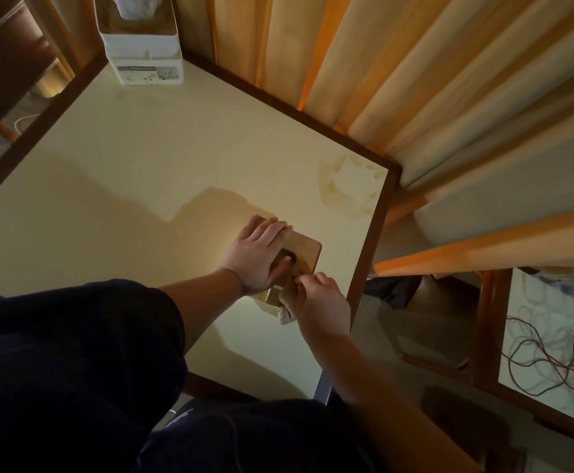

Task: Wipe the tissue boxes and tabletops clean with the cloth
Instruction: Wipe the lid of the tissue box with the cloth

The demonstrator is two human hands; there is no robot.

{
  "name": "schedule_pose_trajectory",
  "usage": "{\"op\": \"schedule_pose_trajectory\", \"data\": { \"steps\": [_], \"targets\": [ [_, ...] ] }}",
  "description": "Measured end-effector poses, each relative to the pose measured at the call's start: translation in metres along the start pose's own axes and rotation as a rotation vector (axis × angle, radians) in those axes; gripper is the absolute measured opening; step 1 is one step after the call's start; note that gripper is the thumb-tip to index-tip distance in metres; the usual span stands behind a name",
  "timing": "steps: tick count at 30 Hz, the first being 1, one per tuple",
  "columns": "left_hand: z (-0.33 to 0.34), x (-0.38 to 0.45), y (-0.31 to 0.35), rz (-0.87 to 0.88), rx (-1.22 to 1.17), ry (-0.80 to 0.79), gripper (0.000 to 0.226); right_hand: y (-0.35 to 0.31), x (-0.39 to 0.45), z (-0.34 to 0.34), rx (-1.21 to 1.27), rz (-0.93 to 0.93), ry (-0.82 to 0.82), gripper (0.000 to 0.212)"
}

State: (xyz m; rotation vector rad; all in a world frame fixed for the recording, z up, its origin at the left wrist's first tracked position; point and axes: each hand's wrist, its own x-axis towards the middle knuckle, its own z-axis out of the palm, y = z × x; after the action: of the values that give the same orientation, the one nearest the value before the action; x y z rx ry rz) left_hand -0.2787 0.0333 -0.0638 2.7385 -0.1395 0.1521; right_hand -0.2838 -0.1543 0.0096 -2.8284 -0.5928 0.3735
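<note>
A tissue box with a wooden lid (304, 249) stands near the right edge of the cream tabletop (142, 172). My left hand (256, 256) lies flat on the lid, its thumb in the dark slot, holding the box down. My right hand (319, 297) pinches a pale cloth (287, 310) against the near side of the box. A second tissue box (138, 39), white with tissue sticking out, stands at the table's far left corner.
Damp wipe marks (347, 189) show near the table's right corner. Curtains (415, 80) hang right behind the table. A dark wooden rim (371, 240) edges it. A second table with tangled cables (559, 356) is at the lower right. A chair (2, 63) is at the upper left.
</note>
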Motion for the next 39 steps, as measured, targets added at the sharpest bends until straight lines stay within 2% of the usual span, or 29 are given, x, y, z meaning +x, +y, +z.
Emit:
{"op": "schedule_pose_trajectory", "data": {
  "steps": [5,8,11,16,20,23,25,27,29,31,34,36,39],
  "targets": [
    [-0.005,0.000,0.002,-0.009,-0.036,-0.021,0.075,0.002,0.016,-0.021,-0.003,-0.103,-0.243,0.025],
    [-0.013,0.001,0.000,0.011,-0.042,-0.085,0.091,0.007,0.021,-0.023,-0.042,-0.182,-0.328,0.017],
    [-0.031,0.008,-0.004,0.073,-0.001,-0.220,0.113,0.015,0.012,-0.021,-0.038,-0.200,-0.327,0.013],
    [-0.057,0.029,-0.004,0.244,0.179,-0.566,0.132,0.036,-0.016,-0.031,0.016,-0.148,-0.189,0.019],
    [-0.064,0.037,0.013,0.447,0.296,-0.750,0.128,0.047,-0.034,-0.040,0.018,-0.135,-0.133,0.020],
    [-0.069,0.037,0.032,0.642,0.494,-0.824,0.101,0.047,-0.042,-0.044,0.004,-0.165,-0.150,0.020],
    [-0.072,0.033,0.040,0.666,0.522,-0.851,0.083,0.045,-0.045,-0.041,0.000,-0.191,-0.177,0.020],
    [-0.076,0.029,0.039,0.567,0.409,-0.846,0.087,0.042,-0.049,-0.033,-0.004,-0.220,-0.179,0.019],
    [-0.072,0.020,0.034,0.363,0.166,-0.793,0.101,0.039,-0.052,-0.021,-0.017,-0.232,-0.144,0.015],
    [-0.064,0.004,0.032,0.130,-0.042,-0.645,0.102,0.036,-0.052,-0.009,-0.046,-0.226,-0.112,0.007],
    [-0.048,-0.023,0.037,-0.186,-0.123,-0.419,0.092,0.032,-0.049,0.005,-0.054,-0.181,-0.096,0.009],
    [-0.038,-0.036,0.039,-0.283,-0.139,-0.370,0.085,0.031,-0.049,0.009,-0.057,-0.161,-0.081,0.009],
    [-0.028,-0.044,0.038,-0.306,-0.148,-0.323,0.079,0.029,-0.051,0.009,-0.041,-0.154,-0.048,0.017]
  ]
}}
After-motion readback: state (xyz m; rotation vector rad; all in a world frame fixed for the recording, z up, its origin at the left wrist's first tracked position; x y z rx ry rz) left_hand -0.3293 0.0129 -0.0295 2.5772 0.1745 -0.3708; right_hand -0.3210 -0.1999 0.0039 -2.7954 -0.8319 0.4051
